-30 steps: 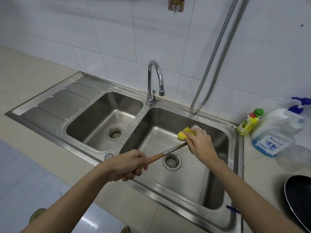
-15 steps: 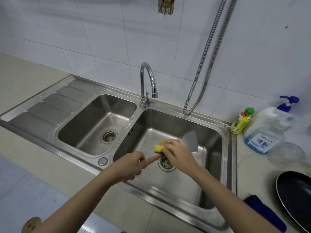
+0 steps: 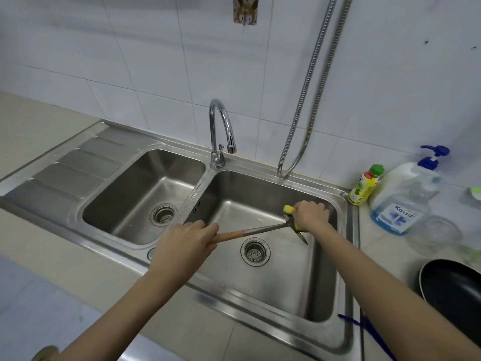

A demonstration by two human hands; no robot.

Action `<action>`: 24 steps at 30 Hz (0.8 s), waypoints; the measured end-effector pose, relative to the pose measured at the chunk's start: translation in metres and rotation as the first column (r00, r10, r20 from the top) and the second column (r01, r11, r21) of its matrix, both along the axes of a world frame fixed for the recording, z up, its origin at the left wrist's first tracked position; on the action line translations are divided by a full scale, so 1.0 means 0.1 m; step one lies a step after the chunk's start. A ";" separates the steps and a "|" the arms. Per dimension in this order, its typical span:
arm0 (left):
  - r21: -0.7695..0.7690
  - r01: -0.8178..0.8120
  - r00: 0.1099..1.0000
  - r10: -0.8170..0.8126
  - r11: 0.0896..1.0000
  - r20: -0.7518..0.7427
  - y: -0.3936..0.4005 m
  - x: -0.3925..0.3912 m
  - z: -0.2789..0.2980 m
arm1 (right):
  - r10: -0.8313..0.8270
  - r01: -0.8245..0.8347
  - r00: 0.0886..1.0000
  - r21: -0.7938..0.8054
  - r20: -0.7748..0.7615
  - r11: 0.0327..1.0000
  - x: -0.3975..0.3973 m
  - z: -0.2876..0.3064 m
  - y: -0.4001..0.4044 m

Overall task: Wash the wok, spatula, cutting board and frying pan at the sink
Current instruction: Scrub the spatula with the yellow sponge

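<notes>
Over the right basin of the steel sink, my left hand grips the wooden handle of a metal spatula. The shaft runs right to the blade, which is turned edge-on and mostly hidden under my right hand. That hand presses a yellow sponge against the blade. A black frying pan lies on the counter at the right edge, partly cut off by the frame. No wok or cutting board is in view.
The chrome tap stands between the two basins, with no water running. A metal hose hangs on the tiled wall. A yellow bottle, a blue pump soap bottle and a glass jar stand right of the sink. A blue cloth lies near the front corner.
My right hand with the sponge has slid from the handle end out to the blade, which has turned edge-on. My left hand keeps hold of the handle.
</notes>
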State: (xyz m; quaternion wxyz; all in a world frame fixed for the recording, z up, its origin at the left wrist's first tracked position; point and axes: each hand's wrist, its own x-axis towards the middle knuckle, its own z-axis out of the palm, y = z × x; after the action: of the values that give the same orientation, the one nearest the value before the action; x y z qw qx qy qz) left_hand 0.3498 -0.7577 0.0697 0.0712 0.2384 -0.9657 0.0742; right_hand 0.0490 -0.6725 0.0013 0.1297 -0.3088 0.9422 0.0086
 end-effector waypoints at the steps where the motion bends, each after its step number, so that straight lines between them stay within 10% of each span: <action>1: -0.033 0.006 1.000 -0.006 0.999 0.000 -0.02 0.03 0.02 | -0.042 0.043 0.998 -0.016 0.055 0.999 -0.08 -0.01 0.06; 7: -0.112 0.066 0.998 -0.063 0.992 0.026 -0.01 -0.16 0.10 | 0.067 -0.005 0.980 -0.315 0.187 0.949 0.14 -0.08 0.07; 17: 0.237 -0.054 0.994 0.030 0.970 0.103 -0.04 -0.15 0.02 | 0.068 -0.220 0.949 -0.488 -0.309 0.845 -0.03 -0.26 0.54; 21: 0.811 -0.142 0.988 0.031 0.567 0.152 0.02 -0.22 0.04 | 0.118 -0.322 0.913 -0.513 -0.390 0.795 0.13 -0.32 0.71; 24: 0.950 -0.113 0.994 0.029 0.291 0.109 0.13 -0.28 0.08 | 0.127 -0.357 0.892 -0.504 -0.433 0.787 0.16 -0.40 0.85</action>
State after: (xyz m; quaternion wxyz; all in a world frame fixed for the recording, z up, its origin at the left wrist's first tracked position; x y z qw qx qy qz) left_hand 0.3219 -0.7443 0.0776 -0.1219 0.2736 -0.8111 -0.5024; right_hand 0.0646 -0.5878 -0.0391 -0.1542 -0.4463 0.8590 -0.1979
